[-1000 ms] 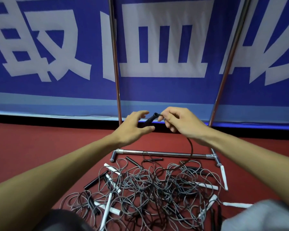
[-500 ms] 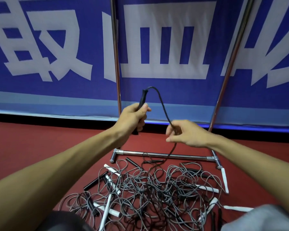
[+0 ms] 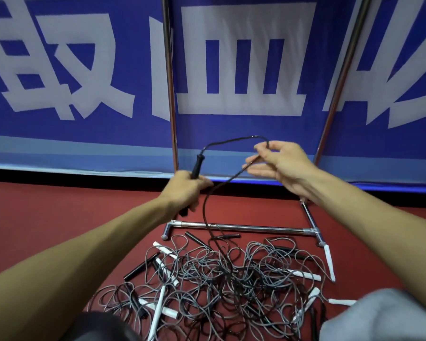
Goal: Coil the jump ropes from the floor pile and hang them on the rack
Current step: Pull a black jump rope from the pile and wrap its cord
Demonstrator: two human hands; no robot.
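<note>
Passage: open gap between left upright [image 3: 169, 94] and right upright [image 3: 340, 77], above the base bar [image 3: 244, 227]; banner [image 3: 231, 70] behind. Obstacles: black cord [image 3: 231, 140] arcing across that gap from the handle [image 3: 196, 166] gripped by the left hand [image 3: 186, 188] to the pinching right hand [image 3: 283, 163]; tangled rope pile [image 3: 219, 274] just before the base bar; bare red floor [image 3: 59, 212] at left.

- Even, fairly bright indoor light falls from above; the red floor [image 3: 59, 217] carries only faint, soft shadows.
- Thin glare streaks run along the chrome rack [image 3: 244, 227] bars.
- Wide-angle distortion bows the far banner [image 3: 231, 70] and tilts the rack's poles outward.
- The left hand [image 3: 185, 190] is slightly motion-blurred; the near corners look soft.
</note>
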